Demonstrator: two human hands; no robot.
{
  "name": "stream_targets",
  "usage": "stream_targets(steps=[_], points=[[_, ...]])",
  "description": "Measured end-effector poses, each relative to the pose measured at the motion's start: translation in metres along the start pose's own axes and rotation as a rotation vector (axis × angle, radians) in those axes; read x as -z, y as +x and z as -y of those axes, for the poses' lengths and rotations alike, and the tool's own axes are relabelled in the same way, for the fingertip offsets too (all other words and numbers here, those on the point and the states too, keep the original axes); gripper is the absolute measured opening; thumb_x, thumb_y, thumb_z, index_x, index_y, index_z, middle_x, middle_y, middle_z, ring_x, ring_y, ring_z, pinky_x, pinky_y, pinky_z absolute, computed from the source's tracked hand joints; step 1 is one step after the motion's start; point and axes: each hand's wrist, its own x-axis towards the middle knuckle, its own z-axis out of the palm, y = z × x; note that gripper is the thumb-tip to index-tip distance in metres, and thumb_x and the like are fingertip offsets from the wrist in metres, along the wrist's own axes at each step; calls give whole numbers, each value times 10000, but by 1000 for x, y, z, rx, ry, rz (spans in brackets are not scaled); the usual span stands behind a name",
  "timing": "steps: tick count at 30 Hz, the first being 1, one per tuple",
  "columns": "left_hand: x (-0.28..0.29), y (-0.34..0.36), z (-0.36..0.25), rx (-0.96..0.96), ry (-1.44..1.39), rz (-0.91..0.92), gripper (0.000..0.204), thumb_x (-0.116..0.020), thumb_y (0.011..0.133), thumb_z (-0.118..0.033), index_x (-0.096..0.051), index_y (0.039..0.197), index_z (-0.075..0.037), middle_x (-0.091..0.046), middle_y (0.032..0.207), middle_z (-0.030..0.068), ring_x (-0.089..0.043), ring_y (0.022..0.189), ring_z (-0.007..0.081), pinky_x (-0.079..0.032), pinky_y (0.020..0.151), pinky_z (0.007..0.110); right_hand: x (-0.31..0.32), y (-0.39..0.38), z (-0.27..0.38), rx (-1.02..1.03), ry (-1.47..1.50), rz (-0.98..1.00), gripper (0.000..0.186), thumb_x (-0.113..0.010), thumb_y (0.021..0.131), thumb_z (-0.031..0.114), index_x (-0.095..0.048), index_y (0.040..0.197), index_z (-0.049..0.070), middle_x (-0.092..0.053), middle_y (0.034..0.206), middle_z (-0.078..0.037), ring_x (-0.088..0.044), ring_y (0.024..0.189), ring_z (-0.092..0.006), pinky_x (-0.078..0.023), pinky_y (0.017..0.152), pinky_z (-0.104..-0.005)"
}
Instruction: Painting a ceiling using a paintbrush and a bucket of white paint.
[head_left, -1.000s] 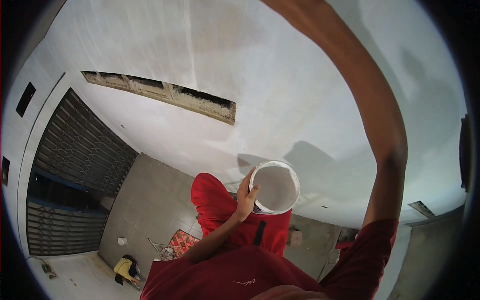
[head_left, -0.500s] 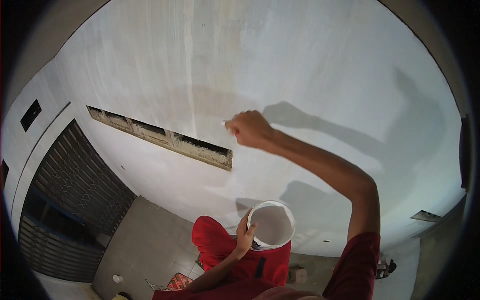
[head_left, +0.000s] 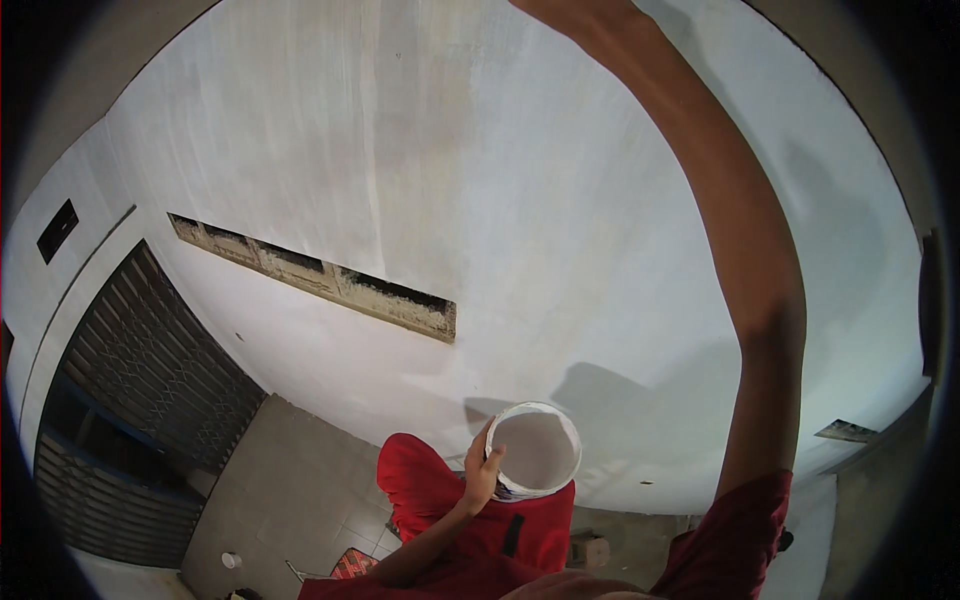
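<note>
My left hand (head_left: 481, 482) is closed around the near left side of a white bucket (head_left: 572, 470), its thumb over the rim. The bucket sits against my red-clothed lap, and its inside looks pale grey-white. Stretched far up along the wall, my right arm runs to the top edge of the view. Only the back part of my right hand (head_left: 572, 10) shows there; its fingers, and anything in them, are cut off. The wall (head_left: 590, 230) before me has uneven whitish streaks, with a more yellowish patch left of the middle.
A long recessed slot (head_left: 310, 275) with rough edges cuts into the wall. To the left stands a dark folding metal gate (head_left: 150, 370). On the tiled floor (head_left: 290, 480) far below are a small white cup (head_left: 231, 560) and a red-patterned seat (head_left: 355, 564).
My right hand has swept up from the middle of the wall to the top edge, and the arm has straightened. A small white thing showed at its fingers before. The left hand keeps its hold.
</note>
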Motion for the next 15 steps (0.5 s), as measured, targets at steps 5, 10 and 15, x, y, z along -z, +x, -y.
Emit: stream_targets(steps=[5, 10, 15], points=[[-10, 2, 7, -1, -19, 50, 508, -542, 924, -18, -412, 1412, 31, -505, 1374, 153, -475, 1270, 221, -348, 1080, 329, -29, -38, 0, -87, 226, 218, 86, -624, 806, 79, -707, 823, 91, -668, 762, -130, -661, 753, -285, -519, 720, -400], [-5, -2, 6, -24, -49, 38, 499, -544, 925, -12, -420, 1407, 31, -506, 1378, 151, -480, 1270, 221, -352, 1078, 328, -35, -109, 111, 9, 343, 550, 143, -641, 731, 29, -699, 829, 115, -635, 795, -137, -642, 779, -291, -523, 676, -408], [-2, -3, 7, -9, -38, 19, 493, -548, 922, -4, -432, 1399, 32, -512, 1377, 152, -478, 1277, 222, -351, 1080, 331, -14, -106, 133, -209, 749, 735, 152, -579, 691, 26, -681, 771, 105, -682, 776, -111, -650, 757, -313, -498, 678, -431]])
